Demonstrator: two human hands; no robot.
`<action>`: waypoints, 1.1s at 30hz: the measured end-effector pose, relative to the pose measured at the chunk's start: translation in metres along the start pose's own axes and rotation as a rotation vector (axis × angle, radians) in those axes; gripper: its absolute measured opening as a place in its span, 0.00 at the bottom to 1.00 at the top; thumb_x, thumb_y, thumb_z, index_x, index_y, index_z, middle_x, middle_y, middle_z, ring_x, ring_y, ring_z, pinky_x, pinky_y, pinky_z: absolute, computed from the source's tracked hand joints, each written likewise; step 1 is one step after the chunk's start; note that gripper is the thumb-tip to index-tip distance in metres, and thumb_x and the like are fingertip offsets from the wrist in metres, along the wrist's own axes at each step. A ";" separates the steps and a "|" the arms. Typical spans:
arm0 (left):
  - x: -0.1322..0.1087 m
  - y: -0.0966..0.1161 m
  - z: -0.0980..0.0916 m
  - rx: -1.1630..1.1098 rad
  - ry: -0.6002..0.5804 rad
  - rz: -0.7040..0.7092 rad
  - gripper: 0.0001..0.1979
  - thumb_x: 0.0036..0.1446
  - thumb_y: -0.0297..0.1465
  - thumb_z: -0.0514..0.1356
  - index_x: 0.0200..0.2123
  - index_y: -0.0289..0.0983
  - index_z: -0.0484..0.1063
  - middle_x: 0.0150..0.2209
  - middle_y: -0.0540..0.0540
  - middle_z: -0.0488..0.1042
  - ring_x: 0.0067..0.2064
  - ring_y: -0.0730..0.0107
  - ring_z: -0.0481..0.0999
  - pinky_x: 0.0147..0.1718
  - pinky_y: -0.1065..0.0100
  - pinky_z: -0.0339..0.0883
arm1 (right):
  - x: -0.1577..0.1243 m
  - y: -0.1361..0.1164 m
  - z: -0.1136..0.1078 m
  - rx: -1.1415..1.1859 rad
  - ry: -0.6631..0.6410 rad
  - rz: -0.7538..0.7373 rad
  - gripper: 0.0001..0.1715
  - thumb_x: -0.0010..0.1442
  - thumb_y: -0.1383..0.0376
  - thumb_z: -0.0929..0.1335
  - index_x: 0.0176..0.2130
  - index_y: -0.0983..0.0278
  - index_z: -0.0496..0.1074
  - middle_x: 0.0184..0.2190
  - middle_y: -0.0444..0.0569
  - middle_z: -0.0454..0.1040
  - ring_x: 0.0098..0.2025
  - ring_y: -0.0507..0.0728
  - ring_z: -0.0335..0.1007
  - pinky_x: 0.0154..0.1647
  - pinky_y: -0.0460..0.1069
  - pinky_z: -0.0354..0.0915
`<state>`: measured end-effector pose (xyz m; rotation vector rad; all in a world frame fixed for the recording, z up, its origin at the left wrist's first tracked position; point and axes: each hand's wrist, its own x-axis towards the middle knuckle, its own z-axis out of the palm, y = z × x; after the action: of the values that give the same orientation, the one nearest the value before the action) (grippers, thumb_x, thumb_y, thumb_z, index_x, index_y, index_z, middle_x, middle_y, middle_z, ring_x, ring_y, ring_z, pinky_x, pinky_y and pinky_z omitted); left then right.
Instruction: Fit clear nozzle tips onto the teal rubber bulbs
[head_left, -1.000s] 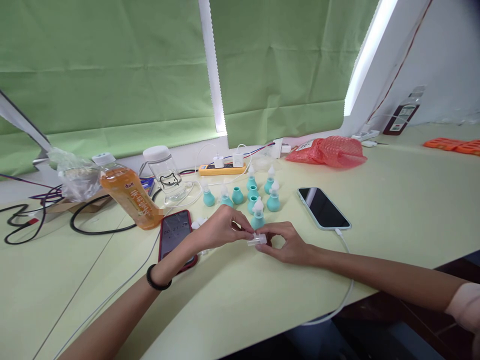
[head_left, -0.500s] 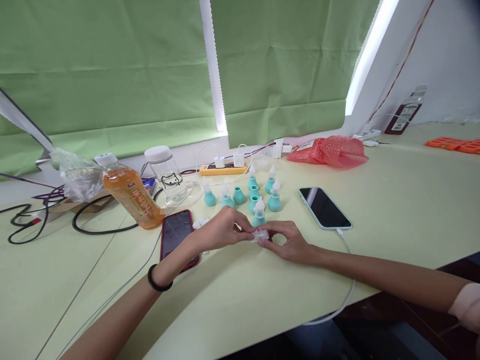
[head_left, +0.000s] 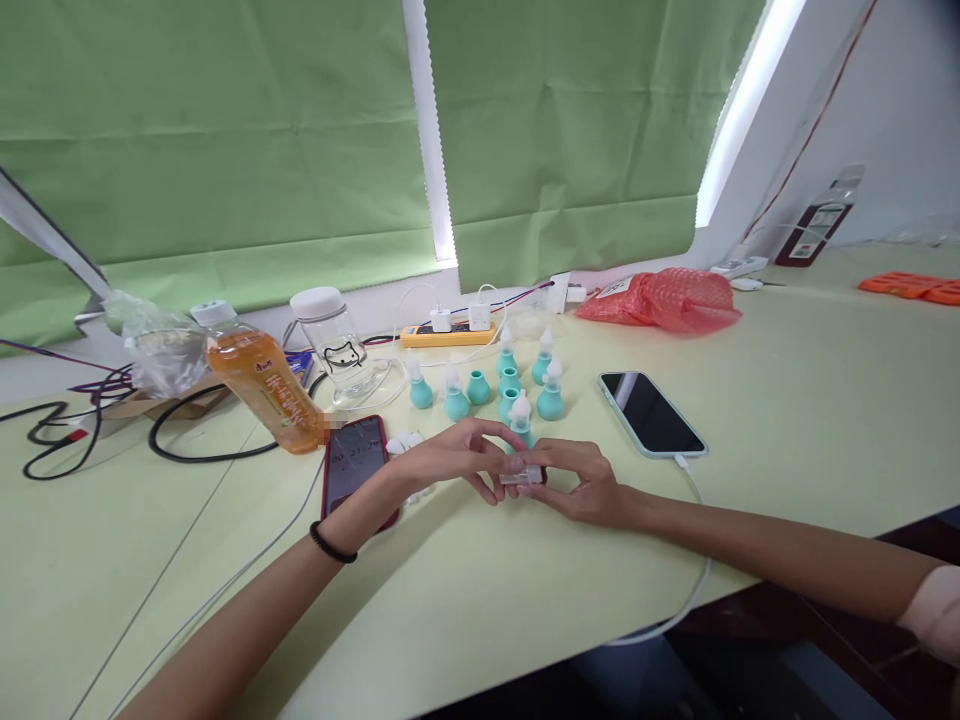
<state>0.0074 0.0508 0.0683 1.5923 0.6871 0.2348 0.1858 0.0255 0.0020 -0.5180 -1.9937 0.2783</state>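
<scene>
In front of the teal bulbs, both hands meet around a small clear plastic nozzle piece (head_left: pixel 520 477). My right hand (head_left: pixel 583 487) pinches its right end between thumb and forefinger. My left hand (head_left: pixel 466 460) has its fingertips on the left part, the other fingers loosely spread; they partly cover the piece. Just behind stands a teal squeeze bulb (head_left: pixel 520 418) topped with a clear nozzle. Further bulbs with nozzles, such as one bulb (head_left: pixel 550 400) to the right, stand around several open teal bulbs (head_left: pixel 478 388). Small white parts (head_left: pixel 405 442) lie left of my left hand.
A red-cased phone (head_left: pixel 354 465) lies by my left wrist, a charging phone (head_left: pixel 652 413) to the right. Behind stand a tea bottle (head_left: pixel 262 380), a clear jar (head_left: pixel 341 350) and a yellow power strip (head_left: pixel 448 336). Red bubble wrap (head_left: pixel 660 300) lies at the back.
My left fingers have shifted from a tight pinch to a looser, more spread grip on the nozzle piece. The piece has turned slightly; my right hand stays almost in place.
</scene>
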 end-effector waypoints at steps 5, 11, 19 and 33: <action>0.001 -0.003 0.002 -0.095 0.041 -0.018 0.13 0.45 0.33 0.61 0.35 0.34 0.67 0.23 0.48 0.71 0.23 0.77 0.69 0.26 0.72 0.65 | 0.000 -0.002 0.000 -0.025 0.001 -0.019 0.11 0.48 0.66 0.68 0.35 0.65 0.70 0.20 0.45 0.70 0.22 0.49 0.65 0.23 0.44 0.63; -0.001 -0.001 0.002 -0.091 0.083 -0.055 0.14 0.42 0.32 0.63 0.34 0.34 0.67 0.23 0.48 0.72 0.23 0.77 0.70 0.25 0.72 0.65 | 0.000 -0.003 -0.001 0.016 0.001 -0.005 0.13 0.48 0.68 0.68 0.37 0.64 0.70 0.23 0.46 0.71 0.23 0.50 0.66 0.24 0.45 0.64; -0.002 -0.002 0.000 -0.112 0.040 -0.034 0.12 0.44 0.32 0.61 0.34 0.34 0.66 0.23 0.48 0.72 0.25 0.73 0.73 0.28 0.68 0.68 | -0.001 -0.003 -0.001 0.028 -0.001 -0.010 0.13 0.47 0.68 0.68 0.38 0.63 0.70 0.23 0.45 0.69 0.23 0.49 0.65 0.22 0.44 0.63; -0.006 0.007 0.009 0.041 0.110 0.013 0.17 0.46 0.36 0.59 0.38 0.34 0.65 0.26 0.46 0.73 0.26 0.73 0.72 0.29 0.67 0.68 | 0.000 -0.004 -0.002 -0.023 0.024 0.007 0.11 0.47 0.68 0.68 0.36 0.64 0.69 0.23 0.46 0.71 0.23 0.50 0.66 0.23 0.45 0.65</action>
<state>0.0094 0.0398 0.0746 1.6322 0.7711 0.3215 0.1863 0.0220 0.0040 -0.5405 -1.9741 0.2521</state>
